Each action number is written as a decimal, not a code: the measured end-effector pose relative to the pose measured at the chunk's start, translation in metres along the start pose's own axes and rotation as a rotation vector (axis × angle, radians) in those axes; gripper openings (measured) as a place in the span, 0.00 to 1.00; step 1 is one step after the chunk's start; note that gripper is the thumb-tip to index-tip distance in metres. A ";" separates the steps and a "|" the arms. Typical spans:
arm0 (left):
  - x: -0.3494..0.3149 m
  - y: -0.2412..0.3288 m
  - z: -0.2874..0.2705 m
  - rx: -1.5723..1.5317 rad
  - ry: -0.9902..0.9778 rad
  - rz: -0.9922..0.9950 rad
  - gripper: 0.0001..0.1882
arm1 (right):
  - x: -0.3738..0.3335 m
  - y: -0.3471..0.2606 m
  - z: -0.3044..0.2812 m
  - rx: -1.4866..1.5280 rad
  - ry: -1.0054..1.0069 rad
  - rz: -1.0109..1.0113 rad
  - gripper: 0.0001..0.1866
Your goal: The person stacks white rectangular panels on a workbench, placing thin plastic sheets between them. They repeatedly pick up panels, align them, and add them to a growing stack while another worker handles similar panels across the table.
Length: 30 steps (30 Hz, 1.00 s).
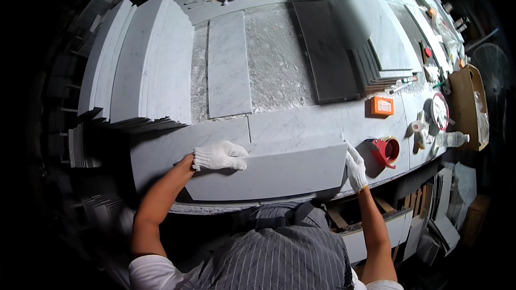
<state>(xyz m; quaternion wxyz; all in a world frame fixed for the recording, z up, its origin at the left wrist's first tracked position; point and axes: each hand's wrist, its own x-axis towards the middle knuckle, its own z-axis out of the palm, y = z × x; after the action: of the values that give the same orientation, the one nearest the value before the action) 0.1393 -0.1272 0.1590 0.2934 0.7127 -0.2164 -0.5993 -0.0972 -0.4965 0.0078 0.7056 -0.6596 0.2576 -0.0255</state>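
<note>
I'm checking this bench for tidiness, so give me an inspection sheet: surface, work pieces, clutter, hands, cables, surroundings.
Surface: pale worktop, with a rough, gritty middle area.
Work pieces: grey-white slab at the near edge; slab stack at left.
Clutter: orange box, red tape dispenser and clear bottle, all at right.
Hands: both gloved; left hand on the slab's upper edge, right hand at its right end.
Cables: nothing seen.
Surroundings: dark; fan at far right.

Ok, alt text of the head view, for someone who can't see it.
A person's white-gloved left hand and right hand hold a pale slab at the near edge of a worktable. More slabs stand at left; a red tape dispenser sits at right.
</note>
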 end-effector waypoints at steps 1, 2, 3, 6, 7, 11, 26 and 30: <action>0.008 -0.006 -0.001 0.010 -0.027 0.000 0.17 | 0.001 0.000 -0.001 -0.028 0.004 0.007 0.25; 0.014 -0.010 -0.002 0.018 -0.054 -0.001 0.16 | 0.002 0.000 -0.002 -0.031 0.009 0.032 0.25; 0.019 -0.013 -0.003 -0.019 -0.074 -0.008 0.16 | 0.002 0.000 -0.002 -0.034 0.013 0.058 0.25; 0.039 -0.018 -0.007 -0.113 -0.119 -0.021 0.15 | 0.002 0.005 -0.007 -0.010 0.002 0.093 0.25; 0.045 -0.022 -0.010 -0.130 -0.125 -0.025 0.15 | 0.003 0.003 -0.006 0.007 -0.011 0.091 0.26; 0.065 -0.037 -0.014 -0.113 -0.129 -0.002 0.13 | 0.004 -0.003 -0.004 0.085 -0.038 0.122 0.27; 0.013 -0.028 0.028 0.503 1.350 0.368 0.17 | -0.001 0.002 -0.005 -0.028 -0.006 0.168 0.28; -0.015 -0.114 0.065 0.163 1.438 -0.094 0.33 | 0.004 0.007 -0.016 -0.025 -0.010 0.067 0.29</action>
<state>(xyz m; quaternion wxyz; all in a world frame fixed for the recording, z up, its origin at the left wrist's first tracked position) 0.0676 -0.0443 0.0859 0.2831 0.9586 0.0169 0.0235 -0.1024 -0.5122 -0.0003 0.6990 -0.6595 0.2765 0.0045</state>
